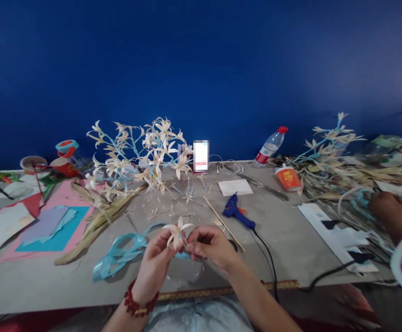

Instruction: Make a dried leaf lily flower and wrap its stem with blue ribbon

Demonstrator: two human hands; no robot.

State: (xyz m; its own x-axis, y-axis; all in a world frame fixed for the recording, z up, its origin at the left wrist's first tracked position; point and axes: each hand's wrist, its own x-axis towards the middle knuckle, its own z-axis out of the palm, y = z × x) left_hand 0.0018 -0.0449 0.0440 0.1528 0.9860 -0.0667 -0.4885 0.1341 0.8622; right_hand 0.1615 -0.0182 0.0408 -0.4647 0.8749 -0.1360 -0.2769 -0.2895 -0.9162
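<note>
My left hand (160,251), with a red bead bracelet at the wrist, is closed on a cream flower (176,232) with narrow pointed petals. Just right of it, my right hand (209,244) pinches at the base of the same flower, where a bit of light blue shows; the fingers cover most of it. A light blue ribbon (118,258) lies in loose loops left of my left hand. Beyond my right hand rests a blue glue gun (236,212), beside a thin wooden stick (223,224).
Cream flower branches (159,154) stand at the back. A tilted bottle (270,148), an orange cup (287,178) and a white power strip (335,240) are to the right. Another person's hand (393,212) is at far right. Coloured paper (54,235) lies left.
</note>
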